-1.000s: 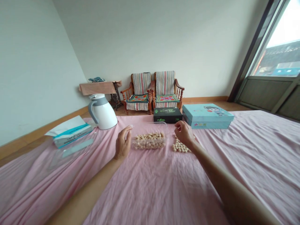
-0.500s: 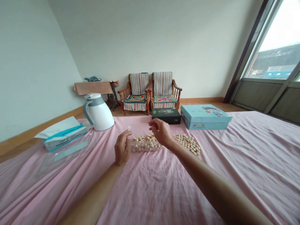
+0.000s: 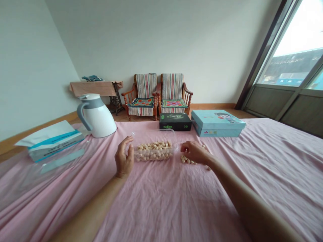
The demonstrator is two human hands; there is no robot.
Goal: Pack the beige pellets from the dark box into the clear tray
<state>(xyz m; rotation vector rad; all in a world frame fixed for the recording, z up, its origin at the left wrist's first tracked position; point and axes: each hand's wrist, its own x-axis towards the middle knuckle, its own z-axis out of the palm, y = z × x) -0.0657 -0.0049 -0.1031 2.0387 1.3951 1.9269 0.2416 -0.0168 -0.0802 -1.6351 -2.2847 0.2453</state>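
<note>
Left hand [image 3: 124,159] gapes beside clear box [image 3: 154,151]; right hand [image 3: 194,152] over nuts [image 3: 188,161], grip unclear

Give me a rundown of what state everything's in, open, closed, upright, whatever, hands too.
Container: open, nuts inside
Loose nuts: spread on cloth, partly hidden
Left hand: fingers curved, at the container's left end
Right hand: fingers bent, over loose nuts; grip unclear
Jug: upright
Black box: closed
Blue box: closed
Tissue pack: lying down
Cloth: wrinkled
</note>
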